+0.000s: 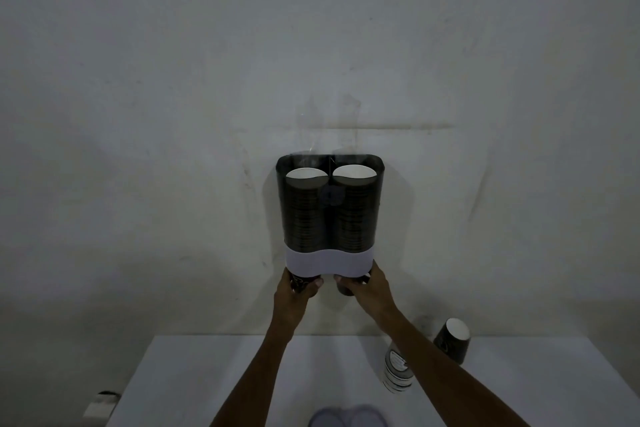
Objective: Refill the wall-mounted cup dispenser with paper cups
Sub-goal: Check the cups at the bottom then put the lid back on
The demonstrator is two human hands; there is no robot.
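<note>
The cup dispenser point(330, 215) hangs on the wall, a dark see-through double tube with a white band point(330, 262) at the bottom. Both tubes hold tall stacks of dark paper cups, their white insides showing at the top. My left hand point(299, 288) grips the bottom cup point(300, 282) sticking out below the left tube. My right hand point(363, 288) grips the bottom cup point(344, 289) below the right tube.
A white table point(242, 374) stands below against the wall. On its right side are a short stack of cups point(398, 371) and a dark cup stack lying tilted point(452, 341). A pale lid-like piece point(348, 416) lies at the near edge. A small box point(100, 404) sits low left.
</note>
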